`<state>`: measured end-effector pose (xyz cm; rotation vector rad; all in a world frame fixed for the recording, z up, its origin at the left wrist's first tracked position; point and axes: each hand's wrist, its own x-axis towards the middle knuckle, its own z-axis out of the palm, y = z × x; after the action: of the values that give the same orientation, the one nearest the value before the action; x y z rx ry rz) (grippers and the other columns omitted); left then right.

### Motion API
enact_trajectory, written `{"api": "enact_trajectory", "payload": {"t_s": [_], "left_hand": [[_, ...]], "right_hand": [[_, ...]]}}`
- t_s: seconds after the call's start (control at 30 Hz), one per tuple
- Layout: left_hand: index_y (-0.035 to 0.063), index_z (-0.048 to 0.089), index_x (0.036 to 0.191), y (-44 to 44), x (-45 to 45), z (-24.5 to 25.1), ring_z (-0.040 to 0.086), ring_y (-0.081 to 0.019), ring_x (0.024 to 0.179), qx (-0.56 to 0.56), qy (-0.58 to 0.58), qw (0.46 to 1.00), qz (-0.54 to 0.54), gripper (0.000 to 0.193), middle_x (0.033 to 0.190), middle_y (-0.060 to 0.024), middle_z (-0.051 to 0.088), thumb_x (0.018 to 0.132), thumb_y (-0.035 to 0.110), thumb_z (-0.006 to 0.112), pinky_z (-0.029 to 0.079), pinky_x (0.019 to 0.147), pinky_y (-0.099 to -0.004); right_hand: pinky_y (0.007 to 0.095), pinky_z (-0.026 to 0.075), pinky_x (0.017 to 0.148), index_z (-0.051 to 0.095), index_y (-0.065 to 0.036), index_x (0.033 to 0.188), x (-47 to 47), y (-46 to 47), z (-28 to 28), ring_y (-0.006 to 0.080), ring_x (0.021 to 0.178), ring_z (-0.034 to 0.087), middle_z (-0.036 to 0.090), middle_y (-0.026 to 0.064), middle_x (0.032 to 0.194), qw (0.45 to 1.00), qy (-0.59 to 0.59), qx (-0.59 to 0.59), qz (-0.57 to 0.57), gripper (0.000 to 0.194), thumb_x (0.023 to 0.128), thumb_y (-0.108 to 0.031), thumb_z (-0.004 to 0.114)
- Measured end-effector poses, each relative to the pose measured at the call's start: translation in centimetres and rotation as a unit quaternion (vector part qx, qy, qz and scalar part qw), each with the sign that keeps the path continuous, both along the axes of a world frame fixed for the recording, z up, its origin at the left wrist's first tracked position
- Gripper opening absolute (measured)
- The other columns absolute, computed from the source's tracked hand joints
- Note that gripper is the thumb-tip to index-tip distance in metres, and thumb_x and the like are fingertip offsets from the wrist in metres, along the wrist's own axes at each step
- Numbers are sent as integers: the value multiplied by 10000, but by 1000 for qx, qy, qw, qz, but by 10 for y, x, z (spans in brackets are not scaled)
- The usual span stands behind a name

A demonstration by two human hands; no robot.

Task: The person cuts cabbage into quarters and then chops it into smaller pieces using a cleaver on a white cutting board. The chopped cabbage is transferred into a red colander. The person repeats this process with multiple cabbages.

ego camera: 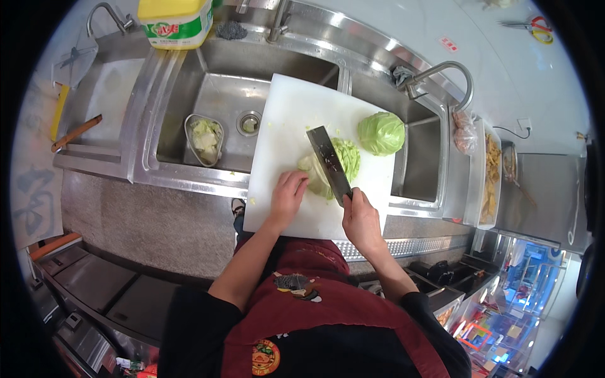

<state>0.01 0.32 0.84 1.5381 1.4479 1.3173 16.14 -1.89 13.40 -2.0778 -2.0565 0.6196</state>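
A white cutting board [293, 113] lies across the steel sinks. My right hand [363, 221] grips the handle of a dark-bladed cleaver [328, 163], which is over a cut piece of green cabbage [347, 158] on the board. Beside the cabbage's paler part, my left hand [289, 196] rests with its fingers bent; the fingertips are close to a small piece, and whether they touch it cannot be told. A whole cabbage [381, 133] sits at the board's right side. Small green scraps are scattered around the blade.
In the left sink, a metal strainer basket [186, 130] holds cabbage scraps near the drain [249, 124]. A yellow tub [177, 23] stands behind it beside a steel scourer [231, 30]. A faucet [444, 71] arches at right, near a white tray [475, 189] of brownish food. Scissors [539, 29] hang upper right.
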Motion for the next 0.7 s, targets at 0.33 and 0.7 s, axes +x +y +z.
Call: {"api": "enact_trajectory", "payload": {"t_s": [0.33,0.7], "left_hand": [[29,674,986,3,-3,-2,638,-334,939,-31,-19,999,-17,133,994,-119,671,864,43,723,522,823,-398],[50,693,900,7,-17,-3,624,-325,917,15,79,996,-43,80,927,-102,686,831,48,733,514,812,-412]], "right_hand": [[568,506,640,500,2,1006,-1,1,-7,495,748,633,644,268,881,999,-9,9,36,155,994,-140,560],[581,521,656,489,-18,1010,-15,-15,-5,501,734,630,639,258,927,1000,1,-4,11,157,999,-165,543]]}}
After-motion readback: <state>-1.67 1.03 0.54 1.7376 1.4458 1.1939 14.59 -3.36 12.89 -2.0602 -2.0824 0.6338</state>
